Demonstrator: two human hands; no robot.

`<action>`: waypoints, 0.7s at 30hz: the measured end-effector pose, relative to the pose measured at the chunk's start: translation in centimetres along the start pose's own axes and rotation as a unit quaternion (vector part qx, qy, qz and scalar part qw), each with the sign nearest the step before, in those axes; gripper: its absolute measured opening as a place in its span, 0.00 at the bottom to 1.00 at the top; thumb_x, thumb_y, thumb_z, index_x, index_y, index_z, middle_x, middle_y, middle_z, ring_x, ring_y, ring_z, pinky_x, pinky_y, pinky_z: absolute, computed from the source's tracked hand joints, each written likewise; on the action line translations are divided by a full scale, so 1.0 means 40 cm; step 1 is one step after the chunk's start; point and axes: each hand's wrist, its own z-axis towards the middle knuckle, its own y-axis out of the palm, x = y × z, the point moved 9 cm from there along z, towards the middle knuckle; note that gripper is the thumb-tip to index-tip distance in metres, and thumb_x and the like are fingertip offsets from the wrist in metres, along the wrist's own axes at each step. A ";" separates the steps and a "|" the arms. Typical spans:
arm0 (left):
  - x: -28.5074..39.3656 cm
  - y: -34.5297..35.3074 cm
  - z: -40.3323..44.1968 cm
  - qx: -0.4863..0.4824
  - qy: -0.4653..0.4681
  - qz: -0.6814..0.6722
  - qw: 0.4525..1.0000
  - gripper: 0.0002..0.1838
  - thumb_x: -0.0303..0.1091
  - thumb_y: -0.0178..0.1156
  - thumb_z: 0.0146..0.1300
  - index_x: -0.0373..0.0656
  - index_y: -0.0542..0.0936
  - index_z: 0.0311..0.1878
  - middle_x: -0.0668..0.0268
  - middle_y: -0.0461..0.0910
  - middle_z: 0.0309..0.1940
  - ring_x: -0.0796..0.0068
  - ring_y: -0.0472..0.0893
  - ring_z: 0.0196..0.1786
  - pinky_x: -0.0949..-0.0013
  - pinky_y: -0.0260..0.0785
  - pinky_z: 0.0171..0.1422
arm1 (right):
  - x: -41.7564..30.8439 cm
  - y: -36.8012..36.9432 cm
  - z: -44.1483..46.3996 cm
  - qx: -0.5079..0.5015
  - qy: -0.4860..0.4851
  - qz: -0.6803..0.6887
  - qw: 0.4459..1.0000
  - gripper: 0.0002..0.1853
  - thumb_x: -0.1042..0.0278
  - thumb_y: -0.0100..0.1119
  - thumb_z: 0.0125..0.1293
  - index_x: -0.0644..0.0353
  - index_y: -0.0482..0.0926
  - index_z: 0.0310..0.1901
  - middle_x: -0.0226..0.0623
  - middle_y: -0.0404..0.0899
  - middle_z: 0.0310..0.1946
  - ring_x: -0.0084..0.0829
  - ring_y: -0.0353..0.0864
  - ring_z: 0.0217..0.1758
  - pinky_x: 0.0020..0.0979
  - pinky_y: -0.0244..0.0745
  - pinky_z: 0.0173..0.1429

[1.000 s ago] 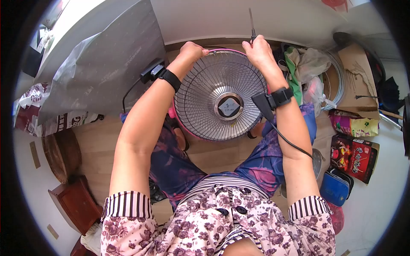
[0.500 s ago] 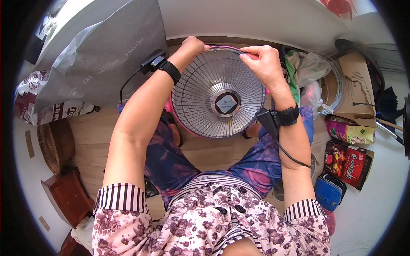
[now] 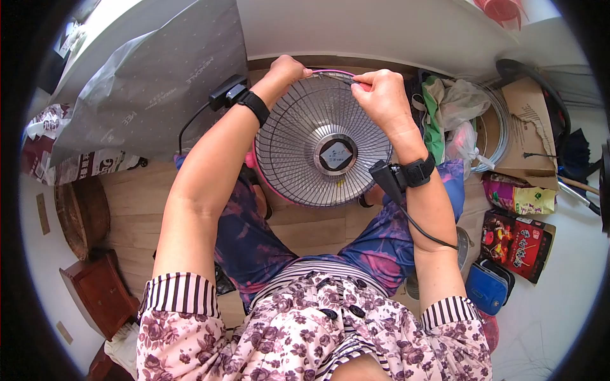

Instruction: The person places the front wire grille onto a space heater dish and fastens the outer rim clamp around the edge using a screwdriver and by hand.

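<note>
A round dish heater (image 3: 298,133) with a wire grille and pink rim stands between my knees, its face turned up toward me. My left hand (image 3: 289,68) is closed around the rim at the upper left, its fingertips partly hidden behind the edge. In my right hand (image 3: 384,92) is a red-handled screwdriver (image 3: 366,86), held near the top of the rim. Its thin dark shaft points left along the grille edge; whether the tip touches the rim I cannot tell. A silver-ringed badge (image 3: 335,154) sits at the grille's centre.
A grey sheet (image 3: 171,82) leans at the left, near a woven basket (image 3: 82,219) and a brown wooden box (image 3: 101,292). At the right are plastic bags (image 3: 467,105), a cardboard box (image 3: 527,127), a red box (image 3: 516,244) and a blue case (image 3: 488,286).
My right hand has shifted a little left along the rim with the screwdriver, and its forearm has swung inward. The left hand stays in place on the rim.
</note>
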 end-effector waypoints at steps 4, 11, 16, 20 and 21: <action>-0.008 0.003 0.010 0.001 -0.001 0.010 1.000 0.19 0.41 0.71 0.55 0.37 0.85 0.44 0.52 0.83 0.42 0.59 0.82 0.48 0.60 0.74 0.52 | -0.004 0.001 -0.002 -0.001 0.008 -0.003 1.000 0.12 0.69 0.62 0.51 0.65 0.85 0.37 0.50 0.83 0.33 0.44 0.84 0.38 0.36 0.79 0.50; -0.007 -0.001 0.016 0.010 0.016 0.016 1.000 0.20 0.41 0.72 0.53 0.36 0.85 0.43 0.51 0.83 0.43 0.59 0.82 0.48 0.61 0.73 0.52 | -0.023 0.003 -0.011 0.005 0.002 -0.020 1.000 0.11 0.69 0.62 0.52 0.63 0.85 0.36 0.49 0.83 0.33 0.45 0.84 0.38 0.37 0.79 0.50; -0.012 -0.001 0.008 0.021 0.005 0.008 1.000 0.19 0.41 0.73 0.53 0.35 0.85 0.42 0.51 0.83 0.43 0.59 0.82 0.48 0.60 0.72 0.51 | -0.049 0.020 -0.017 0.000 -0.045 -0.110 0.993 0.10 0.68 0.62 0.53 0.61 0.85 0.37 0.48 0.83 0.31 0.46 0.83 0.37 0.39 0.78 0.48; -0.019 0.008 0.021 0.009 0.010 0.004 1.000 0.20 0.40 0.73 0.53 0.34 0.84 0.43 0.50 0.83 0.43 0.59 0.82 0.48 0.61 0.72 0.51 | -0.053 0.020 -0.016 0.005 -0.009 -0.094 0.996 0.09 0.68 0.62 0.54 0.60 0.85 0.36 0.47 0.83 0.31 0.44 0.84 0.37 0.39 0.78 0.48; -0.027 0.010 0.028 0.010 0.002 0.005 1.000 0.20 0.40 0.73 0.53 0.34 0.84 0.43 0.50 0.83 0.43 0.59 0.82 0.49 0.61 0.72 0.52 | -0.046 0.018 -0.015 0.014 0.012 -0.065 0.998 0.09 0.68 0.62 0.54 0.61 0.85 0.36 0.47 0.83 0.30 0.43 0.84 0.37 0.39 0.79 0.47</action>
